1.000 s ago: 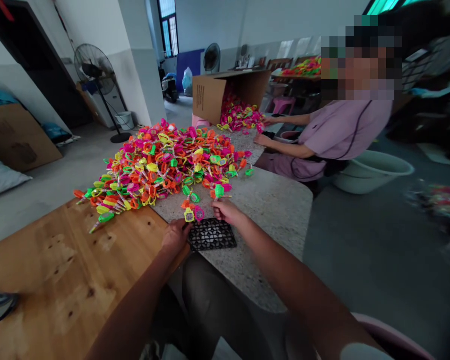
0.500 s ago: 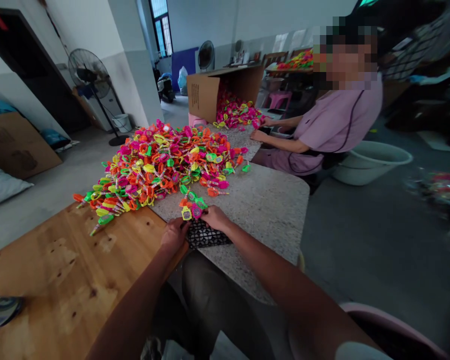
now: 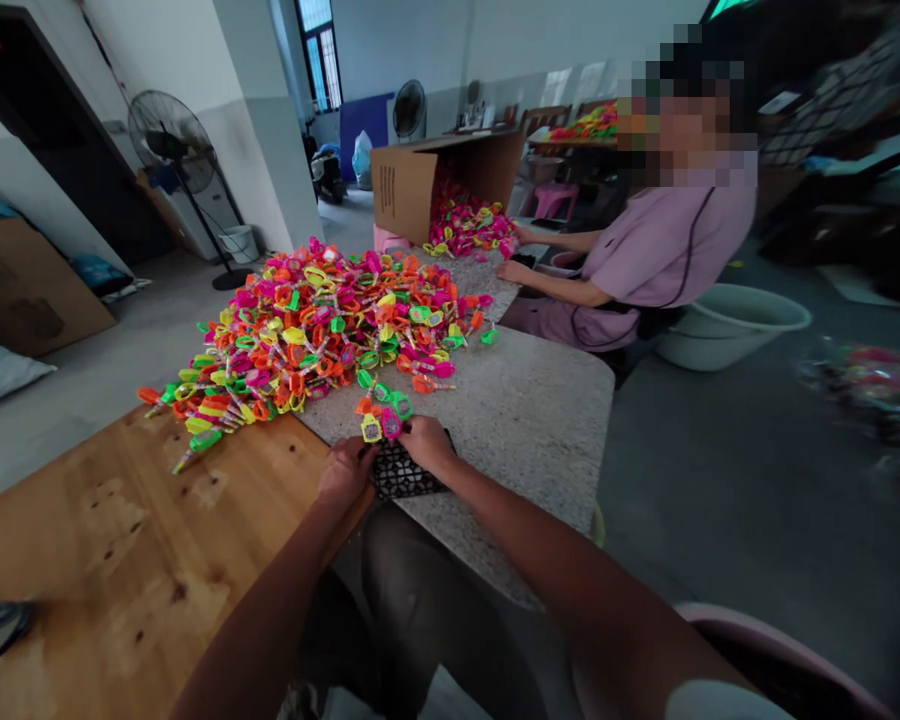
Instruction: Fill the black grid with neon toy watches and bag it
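My left hand [image 3: 345,470] is closed at the left end of a black openwork grid tray [image 3: 411,472], its fingertips just below a yellow toy watch [image 3: 372,428]. What those fingertips pinch is too small to make out. From the right, my right hand [image 3: 426,443] reaches over the tray, its fingers closed at the edge of a pink toy watch [image 3: 391,424]. Green and orange toy watches [image 3: 400,404] lie just beyond both hands. Behind them spreads a large heap of bright toy watches [image 3: 322,325].
The grey stone-look table [image 3: 532,400] meets a wooden board [image 3: 120,530] on my left. A tipped cardboard box [image 3: 403,190] spills more watches at the far end. A co-worker in a pink top [image 3: 667,240] sits on the right, near a pale tub [image 3: 735,325].
The view has shifted slightly. My right hand has moved a little over the tray; both hands stay close together by the yellow and pink watches.
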Available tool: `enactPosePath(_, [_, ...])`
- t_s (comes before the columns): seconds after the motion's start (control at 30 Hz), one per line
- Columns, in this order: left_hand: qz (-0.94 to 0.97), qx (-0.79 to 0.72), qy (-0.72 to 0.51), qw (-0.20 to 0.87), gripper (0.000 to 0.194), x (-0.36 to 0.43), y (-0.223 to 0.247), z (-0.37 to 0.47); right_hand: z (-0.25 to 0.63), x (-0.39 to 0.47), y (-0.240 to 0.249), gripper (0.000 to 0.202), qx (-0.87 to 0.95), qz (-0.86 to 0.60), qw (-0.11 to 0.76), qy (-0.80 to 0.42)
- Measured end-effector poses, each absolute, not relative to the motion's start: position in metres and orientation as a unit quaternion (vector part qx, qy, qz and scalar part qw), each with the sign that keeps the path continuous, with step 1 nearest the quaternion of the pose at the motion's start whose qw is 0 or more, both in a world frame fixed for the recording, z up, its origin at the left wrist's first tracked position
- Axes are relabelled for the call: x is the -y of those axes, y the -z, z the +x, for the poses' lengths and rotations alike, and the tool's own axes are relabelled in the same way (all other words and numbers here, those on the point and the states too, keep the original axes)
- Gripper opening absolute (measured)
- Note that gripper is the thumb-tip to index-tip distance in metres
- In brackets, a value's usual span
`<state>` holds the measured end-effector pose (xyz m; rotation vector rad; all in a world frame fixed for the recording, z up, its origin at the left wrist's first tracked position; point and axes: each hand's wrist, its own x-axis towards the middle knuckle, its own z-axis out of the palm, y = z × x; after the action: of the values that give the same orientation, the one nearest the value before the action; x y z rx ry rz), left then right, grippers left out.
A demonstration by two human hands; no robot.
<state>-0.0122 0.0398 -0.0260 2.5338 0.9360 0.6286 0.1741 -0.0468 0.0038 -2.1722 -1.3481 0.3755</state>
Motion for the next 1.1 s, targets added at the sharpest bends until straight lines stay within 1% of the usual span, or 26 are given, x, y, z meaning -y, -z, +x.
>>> enactPosePath(0.07, [0.898,-0.327,-0.226,0.187,0.022,-0.04,0.026,-0.012,0.175,0.047,-0.004,0.02,0.505,-0.803,0.284,-0.142])
enactPosePath(0.2, [0.898,-0.324,-0.229,0.189,0.023,-0.042,0.029,-0.013,0.173,0.049,-0.004,0.016,0.524,-0.796,0.275,-0.126])
enactPosePath(0.3, [0.9,-0.323,-0.221,0.189,0.025,-0.043,0.031,-0.013,0.176,0.051,-0.003,0.014,0.523,-0.784,0.304,-0.142])
enactPosePath(0.37, [0.901,-0.325,-0.218,0.188,0.024,-0.043,0.031,-0.013,0.183,0.05,-0.001,0.015,0.504,-0.776,0.327,-0.193])
enactPosePath(0.5, [0.899,-0.335,-0.211,0.187,0.024,-0.041,0.029,-0.013,0.196,0.043,0.006,0.024,0.447,-0.746,0.365,-0.331])
enactPosePath(0.6, [0.899,-0.335,-0.208,0.188,0.024,-0.04,0.027,-0.013,0.2,0.041,0.009,0.022,0.424,-0.736,0.386,-0.361])
enactPosePath(0.7, [0.9,-0.337,-0.204,0.186,0.024,-0.04,0.026,-0.013,0.196,0.044,0.007,0.022,0.434,-0.739,0.378,-0.35])
enactPosePath(0.87, [0.9,-0.333,-0.209,0.19,0.026,-0.041,0.029,-0.013,0.188,0.052,-0.004,0.02,0.481,-0.76,0.34,-0.275])
enactPosePath(1.1, [0.901,-0.332,-0.205,0.192,0.023,-0.041,0.028,-0.013,0.176,0.052,0.001,0.017,0.542,-0.789,0.248,-0.151])
